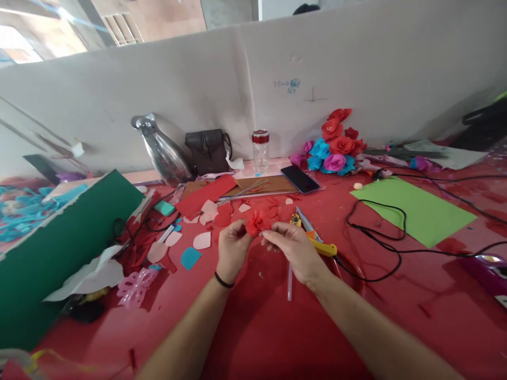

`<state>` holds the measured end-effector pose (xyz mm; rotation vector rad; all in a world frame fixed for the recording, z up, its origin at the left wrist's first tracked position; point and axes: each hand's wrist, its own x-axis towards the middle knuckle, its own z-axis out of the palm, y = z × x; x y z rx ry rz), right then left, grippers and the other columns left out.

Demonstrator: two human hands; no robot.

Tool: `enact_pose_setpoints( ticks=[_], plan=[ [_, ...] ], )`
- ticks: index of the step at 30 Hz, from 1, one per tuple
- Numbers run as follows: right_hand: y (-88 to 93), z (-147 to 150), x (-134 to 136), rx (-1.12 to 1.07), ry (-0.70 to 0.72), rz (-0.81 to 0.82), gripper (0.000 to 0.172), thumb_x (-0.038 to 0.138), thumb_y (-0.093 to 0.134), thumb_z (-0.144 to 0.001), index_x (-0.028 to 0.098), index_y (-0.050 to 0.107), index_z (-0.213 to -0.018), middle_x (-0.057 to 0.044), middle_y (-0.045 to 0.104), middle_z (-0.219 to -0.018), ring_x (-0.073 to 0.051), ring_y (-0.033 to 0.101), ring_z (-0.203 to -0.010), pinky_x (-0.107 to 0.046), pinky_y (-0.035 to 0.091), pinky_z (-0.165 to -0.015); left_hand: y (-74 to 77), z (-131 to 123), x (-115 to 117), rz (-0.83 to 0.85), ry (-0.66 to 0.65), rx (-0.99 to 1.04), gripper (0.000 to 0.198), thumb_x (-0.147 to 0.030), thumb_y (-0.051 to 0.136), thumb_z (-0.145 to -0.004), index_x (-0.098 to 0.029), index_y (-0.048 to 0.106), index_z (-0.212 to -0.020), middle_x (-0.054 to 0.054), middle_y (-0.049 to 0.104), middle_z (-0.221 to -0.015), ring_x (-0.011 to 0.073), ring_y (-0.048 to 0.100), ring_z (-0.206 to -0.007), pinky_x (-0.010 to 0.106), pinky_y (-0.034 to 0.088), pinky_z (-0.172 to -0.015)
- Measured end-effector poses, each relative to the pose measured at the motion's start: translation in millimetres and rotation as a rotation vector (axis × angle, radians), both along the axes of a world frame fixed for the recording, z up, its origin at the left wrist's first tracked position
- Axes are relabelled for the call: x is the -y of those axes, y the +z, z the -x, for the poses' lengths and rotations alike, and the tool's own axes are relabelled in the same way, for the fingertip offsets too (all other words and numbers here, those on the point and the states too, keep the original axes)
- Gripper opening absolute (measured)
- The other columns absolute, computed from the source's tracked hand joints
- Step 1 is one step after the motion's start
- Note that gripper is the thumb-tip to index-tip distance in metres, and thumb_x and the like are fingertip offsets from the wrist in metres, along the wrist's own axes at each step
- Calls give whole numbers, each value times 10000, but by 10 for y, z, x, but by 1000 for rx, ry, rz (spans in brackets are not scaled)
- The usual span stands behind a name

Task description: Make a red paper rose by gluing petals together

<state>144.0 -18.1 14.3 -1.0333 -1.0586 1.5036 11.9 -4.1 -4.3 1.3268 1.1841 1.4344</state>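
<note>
Left hand (pixel 232 250) and right hand (pixel 295 249) pinch a red paper flower (pixel 257 222) between them; squeezing harder could crush its petals.

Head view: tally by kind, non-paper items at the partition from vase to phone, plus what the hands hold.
silver vase: 1
dark bag: 1
red-lidded clear jar: 1
phone: 1
red craft flower, in left hand and right hand: 1
Total: 5
</note>
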Motion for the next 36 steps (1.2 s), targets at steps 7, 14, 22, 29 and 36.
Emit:
enact_pose_setpoints(
  ticks=[7, 14, 22, 29, 36],
  plan=[
    [-16, 9, 2, 1, -34, 36, 202, 297, 602, -622, 207, 484, -486, 43, 531, -478, -98, 435, -508, -272, 323, -562, -19, -24, 3, -5, -34, 46, 156, -231, 706, -644, -161, 586, -573, -44, 559, -547, 83, 461, -532, 202, 413, -552],
    [-12, -5, -2, -67, -18, 16, 164, 335, 597, -660, 200, 544, -582, 38, 565, -549, -93, 434, -527, -255, 309, -545, 10, -40, 12, 1, -27, 8, 208, -309, 714, -666, -159, 602, -576, -22, 588, -546, 109, 517, -554, 230, 459, -581],
    [-38, -15, -33, -124, -108, 16, 141, 333, 651, -666, 200, 615, -693, 37, 589, -598, -94, 487, -549, -247, 357, -559, -17, -39, 3, 24, -40, 8, 151, -278, 725, -650, -159, 640, -617, -15, 629, -591, 111, 536, -573, 236, 467, -601],
    [-5, -6, -24, -165, -127, 11, 151, 314, 669, -644, 190, 623, -716, 30, 614, -614, -80, 499, -514, -235, 365, -520, -37, -49, -1, 61, -47, 55, 88, -229, 710, -639, -164, 652, -651, -17, 635, -616, 108, 540, -581, 234, 466, -614],
    [14, -11, -14, -81, -52, 69, 144, 307, 616, -647, 189, 550, -596, 28, 602, -536, -70, 483, -448, -219, 338, -464, -50, -53, -6, 77, -39, 73, 64, -195, 692, -637, -156, 659, -676, -9, 654, -647, 110, 548, -606, 231, 456, -623]
  ],
)
